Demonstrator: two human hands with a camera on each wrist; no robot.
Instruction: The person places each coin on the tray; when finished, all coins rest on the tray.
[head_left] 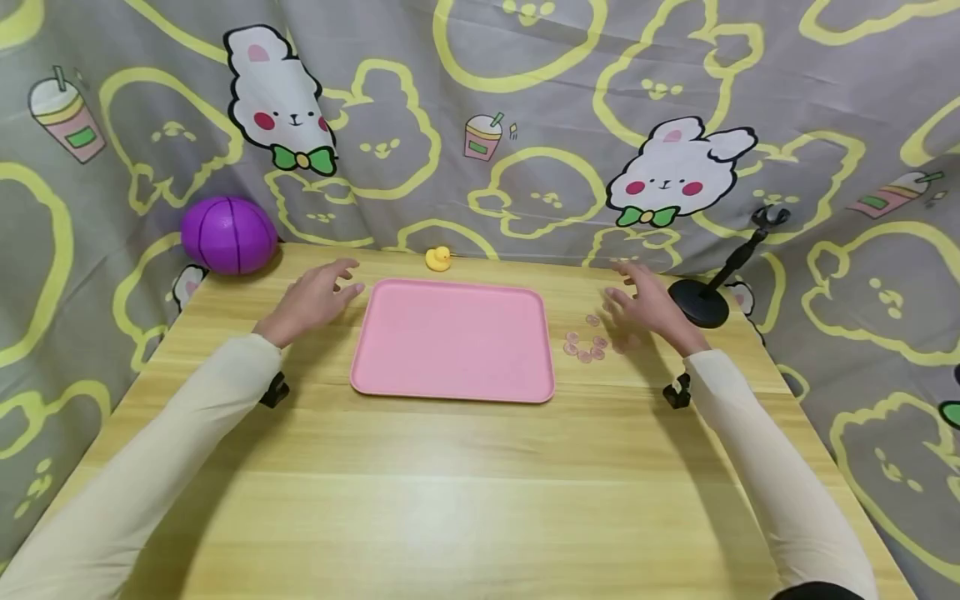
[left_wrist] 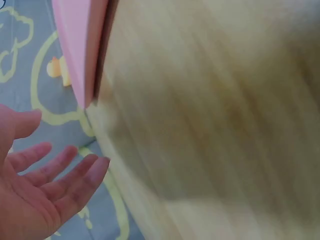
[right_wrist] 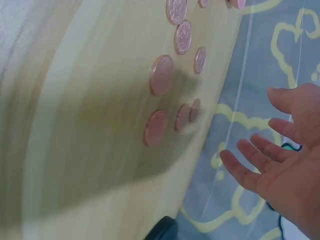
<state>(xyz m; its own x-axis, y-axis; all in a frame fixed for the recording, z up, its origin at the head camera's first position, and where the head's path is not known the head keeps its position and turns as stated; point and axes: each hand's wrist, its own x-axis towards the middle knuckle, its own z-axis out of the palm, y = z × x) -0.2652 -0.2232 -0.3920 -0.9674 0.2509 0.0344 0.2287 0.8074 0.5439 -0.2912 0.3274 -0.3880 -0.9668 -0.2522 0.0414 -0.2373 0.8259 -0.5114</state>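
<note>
Your left hand [head_left: 311,298] is held out with its fingers loosely spread and nothing in it; a purple ball [head_left: 229,235] sits beyond it, to its left. To that hand's right are a yellow duck [head_left: 437,260], farther from you, and a pink tray [head_left: 453,342], just beside the hand. Next, coins [head_left: 584,357] lie loosely grouped on the table [head_left: 420,483], left of your right hand [head_left: 647,298] and nearer you. That hand is relaxed, fingers apart, holding nothing; a black stand [head_left: 699,305] is just to its right.
</note>
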